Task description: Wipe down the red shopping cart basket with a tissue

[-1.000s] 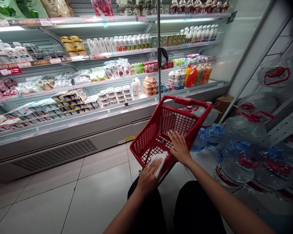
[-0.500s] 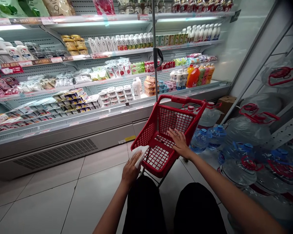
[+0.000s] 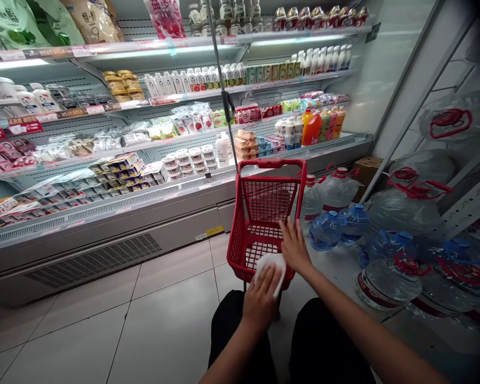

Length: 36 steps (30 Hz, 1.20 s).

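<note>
A red plastic shopping cart (image 3: 232, 234) with a grid basket stands in front of my knees. My left hand (image 3: 262, 296) presses a white cloth (image 3: 272, 260) against the basket's near edge, fingers laid over it. Whether the cloth is paper or fabric I cannot tell. At the basket's right side is my right hand (image 3: 295, 249), its fingers spread and stretched out, with nothing held in it; its fingertips reach over the right rim. Part of the basket's near rim is hidden behind the cloth and hands.
A refrigerated display case (image 3: 104, 240) with several shelves of dairy and drinks runs behind the cart. Its glass door handle (image 3: 228, 106) rises beyond the basket. Large water bottles (image 3: 388, 282) crowd the floor at right, close to my right arm. Pale floor tiles (image 3: 160, 320) lie at left.
My left hand and the cloth have moved right, from the basket's left corner along its near edge. The cart has turned to stand straighter before me. My right hand stays at its right side.
</note>
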Tool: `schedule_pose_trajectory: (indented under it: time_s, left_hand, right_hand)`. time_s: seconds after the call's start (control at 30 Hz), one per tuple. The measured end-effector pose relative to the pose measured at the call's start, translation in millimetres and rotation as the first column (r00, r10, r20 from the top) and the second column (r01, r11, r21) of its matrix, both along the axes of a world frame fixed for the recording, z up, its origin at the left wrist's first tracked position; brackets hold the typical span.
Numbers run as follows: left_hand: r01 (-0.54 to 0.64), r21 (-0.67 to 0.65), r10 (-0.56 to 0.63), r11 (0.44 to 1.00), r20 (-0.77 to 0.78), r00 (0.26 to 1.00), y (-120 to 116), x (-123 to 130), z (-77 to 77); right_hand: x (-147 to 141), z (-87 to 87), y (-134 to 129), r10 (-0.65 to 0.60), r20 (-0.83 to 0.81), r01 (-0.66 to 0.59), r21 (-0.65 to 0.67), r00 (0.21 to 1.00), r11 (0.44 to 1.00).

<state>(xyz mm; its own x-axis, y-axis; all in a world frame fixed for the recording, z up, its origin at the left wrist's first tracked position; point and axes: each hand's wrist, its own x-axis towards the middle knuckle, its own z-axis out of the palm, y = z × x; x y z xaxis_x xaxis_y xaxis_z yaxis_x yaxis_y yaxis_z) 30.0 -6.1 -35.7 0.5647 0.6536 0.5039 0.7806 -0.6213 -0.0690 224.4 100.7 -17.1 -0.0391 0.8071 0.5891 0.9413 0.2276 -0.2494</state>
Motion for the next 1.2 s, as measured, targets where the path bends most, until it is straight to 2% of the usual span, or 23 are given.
schedule_pose_trajectory:
  time_s: [0.1, 0.17, 0.23, 0.37, 0.47, 0.53, 0.63, 0.73, 0.83, 0.97, 1.2]
  left_hand:
    - [0.081, 0.039, -0.08, 0.996, -0.02, 0.997, -1, 22, -1.8]
    - [0.129, 0.06, -0.126, 0.99, -0.062, 0.99, 2, 23, 0.8]
    - [0.154, 0.06, -0.147, 0.986, -0.113, 0.983, 6, 12, 6.4]
    - [0.139, 0.066, -0.126, 0.988, -0.166, 0.978, 20, -29, 20.7]
    - [0.083, 0.108, -0.069, 0.991, -0.125, 0.99, 33, -55, 27.4]
    - [0.02, 0.126, -0.012, 0.992, -0.065, 0.998, 39, -60, 26.9]
    - [-0.064, 0.117, 0.063, 0.991, 0.015, 0.998, 39, -48, 18.1]
    - [-0.017, 0.096, 0.018, 0.995, -0.013, 1.0, 30, -26, 7.0]
    - [0.037, 0.057, -0.033, 0.998, -0.067, 0.997, 22, -11, 1.8]
    - [0.021, -0.008, -0.022, 1.0, -0.095, 0.995, 19, -2, 0.8]
    - [0.216, -0.063, -0.221, 0.974, -0.094, 0.971, 18, 7, -0.3]
  right_hand:
    - [-9, 5.6, -31, 0.03, 0.05, -0.028, -0.042, 0.998, 0.999]
    - [-3, 6.4, -42, 0.017, 0.029, -0.015, -0.052, 0.999, 0.999]
    - [10, 4.1, -44, 0.014, 0.009, -0.013, -0.057, 1.0, 0.998]
    - [44, -4.0, -28, 0.01, 0.024, -0.009, -0.062, 1.0, 0.998]
    - [59, -6.9, -14, -0.02, 0.039, 0.023, -0.068, 0.999, 0.997]
    - [55, -6.3, -10, -0.059, 0.033, 0.061, -0.06, 0.998, 0.996]
    - [29, -4.1, -15, -0.083, 0.006, 0.084, -0.031, 0.996, 0.996]
    - [-5, -2.7, -30, 0.01, 0.012, -0.01, -0.038, 1.0, 0.999]
    - [-22, -2.0, -42, 0.089, 0.029, -0.087, -0.062, 0.996, 0.994]
    - [-12, -1.2, -43, 0.093, 0.031, -0.09, -0.066, 0.995, 0.994]
    - [27, 1.9, -39, 0.164, 0.012, -0.16, -0.149, 0.986, 0.976]
